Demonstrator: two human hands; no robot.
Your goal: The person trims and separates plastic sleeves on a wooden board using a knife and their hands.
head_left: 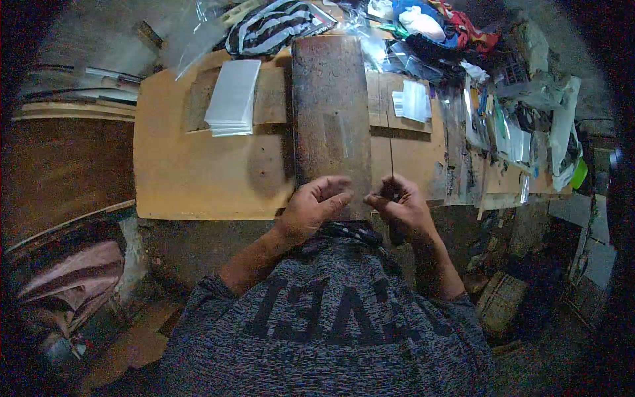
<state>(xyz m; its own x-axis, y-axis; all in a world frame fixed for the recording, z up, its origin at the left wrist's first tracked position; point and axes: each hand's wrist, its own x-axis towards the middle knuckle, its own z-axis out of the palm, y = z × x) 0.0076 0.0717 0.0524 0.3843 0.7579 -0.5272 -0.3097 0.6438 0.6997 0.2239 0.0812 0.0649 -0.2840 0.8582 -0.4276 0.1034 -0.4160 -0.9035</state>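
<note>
Two bare hands to see close to the near edge of the tan worktop (198, 182), well apart from its corners. Holds the left hand (311, 208) over the near end of the dark wooden plank (331, 106), with fingers bent and the thumb only a little away from the forefinger. Cannot tell if something thin or clear is between these fingertips.

Holds in the right hand (400, 204), just beside the right edge of the same plank, a thin dark rod (391, 155). Has the fingers curled closed around it, with the thumb and forefinger almost together and pointing to the left hand. Shows the rod upward out of the grip, toward the far edge of the worktop. Cannot tell if the pale spot at the thumb tip is a small object or only light.

To the left of the plank, near the far left corner of the worktop, shows a stack of white sheets (233, 99) on a flat brown board. To the right of the plank, shows a smaller white stack (413, 102), also on brown board. Along the far edge, shows a black-and-white striped bag (274, 30) and, beside it, crumpled clear plastic (367, 40).
</note>
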